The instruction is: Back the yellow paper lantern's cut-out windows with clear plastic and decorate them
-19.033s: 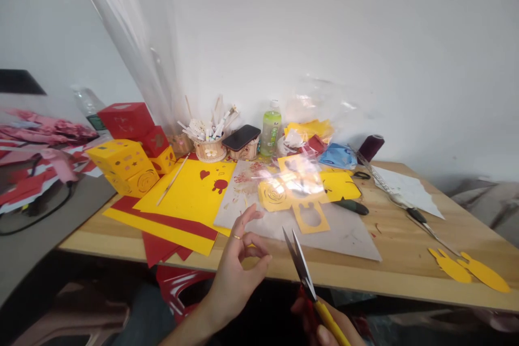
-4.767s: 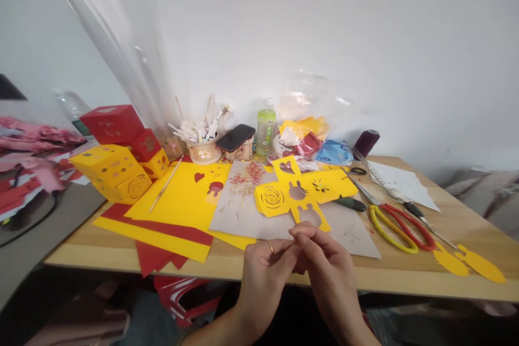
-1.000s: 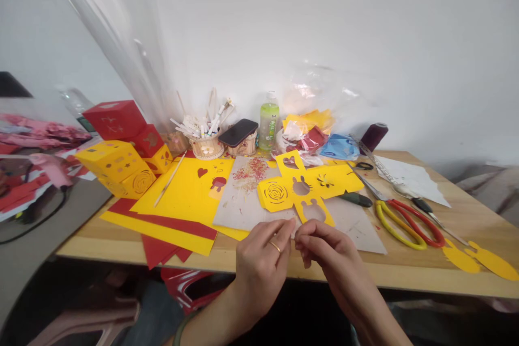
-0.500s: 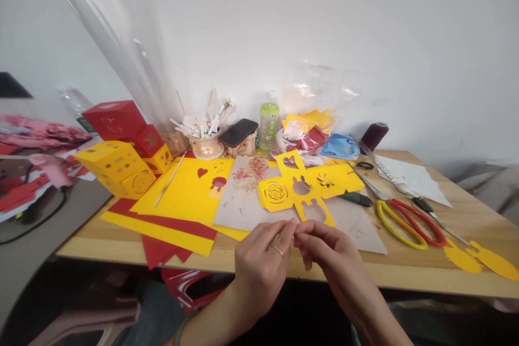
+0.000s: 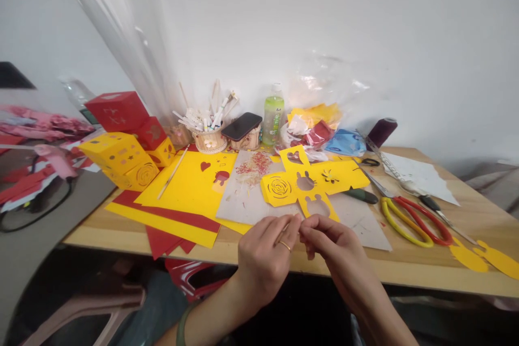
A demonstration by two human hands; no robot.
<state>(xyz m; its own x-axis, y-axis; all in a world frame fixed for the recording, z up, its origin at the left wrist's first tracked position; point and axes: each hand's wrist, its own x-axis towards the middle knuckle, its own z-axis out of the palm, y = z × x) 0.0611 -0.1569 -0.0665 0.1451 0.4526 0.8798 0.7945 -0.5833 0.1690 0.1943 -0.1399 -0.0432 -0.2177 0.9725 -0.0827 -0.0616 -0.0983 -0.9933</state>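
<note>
My left hand [image 5: 265, 254] and my right hand [image 5: 334, 243] meet fingertip to fingertip over the table's front edge. Both are closed in a pinch; whatever lies between the fingers is hidden or too small to name. A ring sits on a left finger. Just beyond the hands lies a flat yellow paper box cutout [image 5: 290, 192], with heart, spiral, rabbit, flower and bear shapes cut through it. It rests on a grey board [image 5: 231, 203] strewn with red and yellow paper scraps [image 5: 255, 165].
Scissors [image 5: 424, 221], a green-handled tool [image 5: 360, 194] and yellow paper ovals [image 5: 468, 254] lie right. Yellow [image 5: 133, 161] and red boxes [image 5: 117, 111] stand left. Behind are a pen basket [image 5: 208, 140], a phone [image 5: 242, 126], a green bottle [image 5: 273, 116] and a plum-coloured thread spool [image 5: 381, 132].
The view has shifted slightly, so the table and its things appear a little further right and higher. My hands stay pinched together in nearly the same pose.
</note>
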